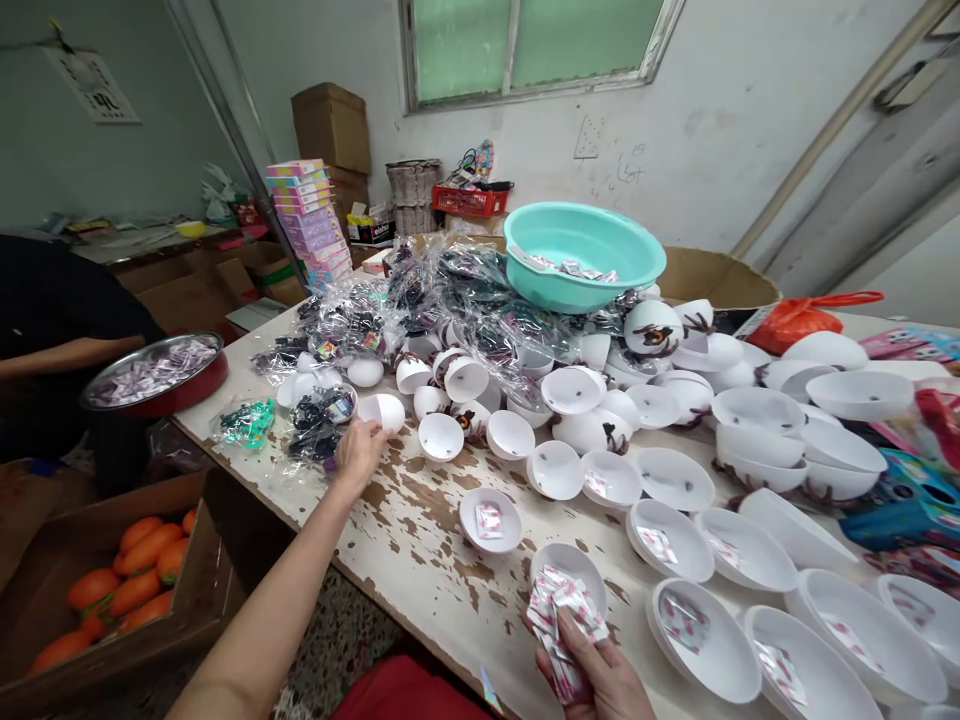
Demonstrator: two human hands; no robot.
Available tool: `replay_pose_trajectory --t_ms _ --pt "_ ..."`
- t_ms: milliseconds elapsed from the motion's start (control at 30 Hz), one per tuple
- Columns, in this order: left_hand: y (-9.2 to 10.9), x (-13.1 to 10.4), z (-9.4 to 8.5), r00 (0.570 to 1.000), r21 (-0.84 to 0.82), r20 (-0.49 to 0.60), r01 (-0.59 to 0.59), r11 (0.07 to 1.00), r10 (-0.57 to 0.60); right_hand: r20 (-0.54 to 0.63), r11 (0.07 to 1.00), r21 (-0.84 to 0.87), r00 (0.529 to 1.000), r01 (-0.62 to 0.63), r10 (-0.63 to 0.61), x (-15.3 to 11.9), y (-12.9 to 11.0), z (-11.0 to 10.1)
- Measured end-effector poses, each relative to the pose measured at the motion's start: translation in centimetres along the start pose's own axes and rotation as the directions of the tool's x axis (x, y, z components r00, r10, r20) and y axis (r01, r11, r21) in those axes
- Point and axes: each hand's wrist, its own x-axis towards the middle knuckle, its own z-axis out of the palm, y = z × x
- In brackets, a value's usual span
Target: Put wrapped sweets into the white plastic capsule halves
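Observation:
My left hand reaches forward, its fingers closed on the edge of a white cup beside bagged black parts. Near the front edge, my right hand grips a bunch of small pink-and-white packets, partly over a white bowl. A single white bowl with one packet in it sits between my hands. To the right stand rows of white bowls, several with packets inside; farther back, small bowls such as this one hold no packet.
A turquoise basin with packets rests on clear-bagged parts. At left are a steel bowl of packets, a bagged green item, a person's arm and a carton of orange objects. Colourful packages lie far right.

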Motion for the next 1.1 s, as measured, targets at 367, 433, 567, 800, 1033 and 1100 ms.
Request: replay_pose_trajectory --t_ms 367,433,567,800,1033,1100 --pt "-1.2 -13.9 -1.8 0.789 0.312 -0.048 -0.571 0.76 0.612 0.002 0.997 0.037 0.998 -0.062 0.062 -2.5 -1.5 2.2" --pt "-0.4 -14.4 -0.8 0.734 0.284 -0.042 -0.641 0.713 0.677 -0.006 0.998 0.046 0.999 -0.041 0.041 -2.6 -1.8 2.3" --pt "0.3 -14.3 0.4 0.663 0.254 -0.061 -0.712 0.654 0.746 -0.014 0.998 0.053 1.0 -0.016 0.017 -2.8 -1.8 1.6" --pt "-0.5 -13.0 0.1 0.722 0.279 -0.01 -0.662 0.695 0.692 -0.032 0.999 0.046 0.999 -0.011 0.013 -3.0 -1.7 0.8" --pt "-0.6 -11.1 -0.1 0.629 0.186 0.182 -0.776 0.602 0.755 -0.013 0.998 0.049 1.0 -0.026 0.026 -2.9 -1.4 1.2" --pt "-0.2 -10.6 0.0 0.614 0.176 0.188 -0.789 0.589 0.767 -0.011 0.998 0.049 0.999 -0.03 0.03 -3.0 -1.3 1.3"
